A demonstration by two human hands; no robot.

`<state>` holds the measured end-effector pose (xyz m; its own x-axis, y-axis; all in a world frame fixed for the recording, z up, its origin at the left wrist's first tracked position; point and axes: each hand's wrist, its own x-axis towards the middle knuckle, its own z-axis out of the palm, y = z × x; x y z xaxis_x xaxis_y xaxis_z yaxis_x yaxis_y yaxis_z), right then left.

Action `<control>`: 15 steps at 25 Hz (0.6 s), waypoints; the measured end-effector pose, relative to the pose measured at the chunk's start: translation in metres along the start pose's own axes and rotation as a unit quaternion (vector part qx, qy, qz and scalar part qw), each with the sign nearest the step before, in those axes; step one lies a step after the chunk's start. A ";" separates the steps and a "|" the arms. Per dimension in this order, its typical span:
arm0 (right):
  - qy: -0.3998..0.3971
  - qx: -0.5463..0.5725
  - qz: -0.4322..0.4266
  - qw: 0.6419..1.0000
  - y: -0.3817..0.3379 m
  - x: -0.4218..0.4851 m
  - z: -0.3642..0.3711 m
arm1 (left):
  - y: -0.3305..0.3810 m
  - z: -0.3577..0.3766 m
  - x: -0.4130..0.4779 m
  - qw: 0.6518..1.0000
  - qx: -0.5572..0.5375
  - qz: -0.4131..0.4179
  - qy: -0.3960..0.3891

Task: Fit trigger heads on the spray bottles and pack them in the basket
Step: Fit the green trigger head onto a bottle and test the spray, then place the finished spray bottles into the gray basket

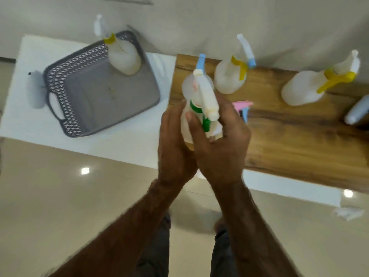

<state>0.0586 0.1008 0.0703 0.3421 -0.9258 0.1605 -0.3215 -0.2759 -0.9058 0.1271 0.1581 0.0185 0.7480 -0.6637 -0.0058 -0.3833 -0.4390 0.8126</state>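
Both hands hold one white spray bottle [187,124] with a white trigger head and green collar [206,102], above the seam between the white table and the wooden board. My left hand [175,140] grips the bottle's body from the left. My right hand [223,140] wraps round its right side near the green trigger. A grey lattice basket [60,84] sits on the white table at the left, with one yellow-collared spray bottle [123,56] standing in its far corner.
On the wooden board [299,140] stand two yellow-collared bottles [229,76] [303,88]. A loose pink trigger head [242,104] lies behind my right hand. A blue-tipped bottle [200,60] stands behind the held one. A pale bottle [357,110] lies at the right edge.
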 end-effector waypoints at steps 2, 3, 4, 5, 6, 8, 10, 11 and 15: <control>-0.063 -0.045 -0.040 0.996 -0.013 -0.003 0.041 | -0.022 -0.037 0.014 0.999 -0.017 -0.009 0.030; -0.090 -0.067 -0.050 0.992 -0.019 -0.002 0.062 | -0.038 -0.057 0.030 0.998 -0.051 -0.005 0.035; -0.113 -0.088 -0.052 0.988 -0.024 0.000 0.083 | -0.053 -0.075 0.049 0.997 -0.074 0.011 0.029; -0.135 -0.102 -0.043 0.985 -0.026 0.005 0.103 | -0.066 -0.090 0.061 0.996 -0.076 0.027 0.025; -0.156 -0.106 -0.028 0.982 -0.028 0.010 0.122 | -0.082 -0.105 0.085 0.998 -0.051 0.034 0.030; -0.185 -0.093 -0.010 0.978 -0.024 0.025 0.152 | -0.104 -0.107 0.091 0.999 -0.030 0.014 -0.007; -0.195 -0.104 -0.014 0.975 -0.015 0.041 0.182 | -0.118 -0.100 0.084 0.999 -0.016 -0.045 -0.022; -0.195 -0.113 -0.013 0.974 -0.008 0.049 0.195 | -0.122 -0.101 0.088 0.998 0.003 -0.051 -0.040; -0.230 -0.150 0.023 0.961 0.033 0.070 0.232 | -0.166 -0.108 0.178 0.987 0.085 0.020 -0.138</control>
<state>0.2768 0.0865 -0.0394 0.6530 -0.7461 -0.1301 -0.5624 -0.3627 -0.7431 0.3825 0.1784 -0.0545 0.5629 -0.8123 -0.1524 -0.5125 -0.4877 0.7067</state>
